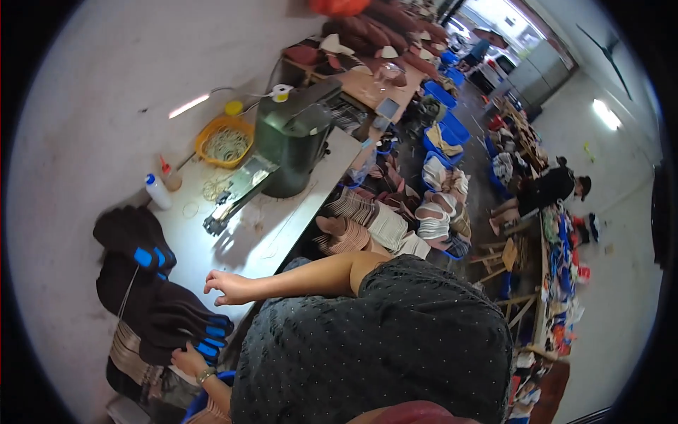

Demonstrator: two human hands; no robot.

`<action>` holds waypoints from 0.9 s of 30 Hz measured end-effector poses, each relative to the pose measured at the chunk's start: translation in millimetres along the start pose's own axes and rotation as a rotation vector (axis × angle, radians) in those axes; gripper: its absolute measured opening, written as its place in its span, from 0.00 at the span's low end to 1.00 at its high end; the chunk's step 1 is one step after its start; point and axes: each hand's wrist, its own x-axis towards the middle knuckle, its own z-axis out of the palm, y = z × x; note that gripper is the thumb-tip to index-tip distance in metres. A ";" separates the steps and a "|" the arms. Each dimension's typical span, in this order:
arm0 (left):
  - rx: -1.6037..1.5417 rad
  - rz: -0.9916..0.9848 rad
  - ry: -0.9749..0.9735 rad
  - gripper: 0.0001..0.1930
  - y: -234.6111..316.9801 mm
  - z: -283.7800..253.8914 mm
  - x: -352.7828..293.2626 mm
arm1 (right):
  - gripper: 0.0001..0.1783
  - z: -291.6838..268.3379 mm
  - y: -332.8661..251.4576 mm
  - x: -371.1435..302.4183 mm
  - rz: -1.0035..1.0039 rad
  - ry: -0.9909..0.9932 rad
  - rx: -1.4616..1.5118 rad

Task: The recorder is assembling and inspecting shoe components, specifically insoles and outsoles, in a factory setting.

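Observation:
Down at the lower left my left hand [189, 362], with a bracelet at the wrist, is on the edge of a pile of dark socks [169, 311]. Its fingers look closed on a sock there, though the fingertips are partly hidden. Bright blue patches mark the ends of several socks. My right hand [229, 288] hovers over the table's near edge, empty, with fingers loosely bent and apart. Beyond it a dark green machine [289, 155] stands on the white table [191, 247], its lit narrow arm reaching toward me.
An orange basket [206, 128] of thin pale loops is left of the machine, near a white bottle [157, 192] with a blue cap and a red-tipped bottle [169, 177]. Striped socks [381, 225] are heaped right of the table. Blue tubs [452, 127] line the aisle; another person [547, 191] bends at the right.

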 end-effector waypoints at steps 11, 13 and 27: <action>-0.108 -0.037 -0.023 0.22 -9.6 1.9 22.6 | 0.15 -18.4 -11.0 -14.4 0.138 -0.004 0.044; -0.211 -0.062 0.017 0.20 -19.7 -14.4 25.7 | 0.16 -22.2 -13.5 -12.3 0.098 -0.009 0.028; -0.402 1.049 0.623 0.12 99.6 -104.3 -10.9 | 0.25 -57.1 -124.9 0.3 0.211 -0.219 1.748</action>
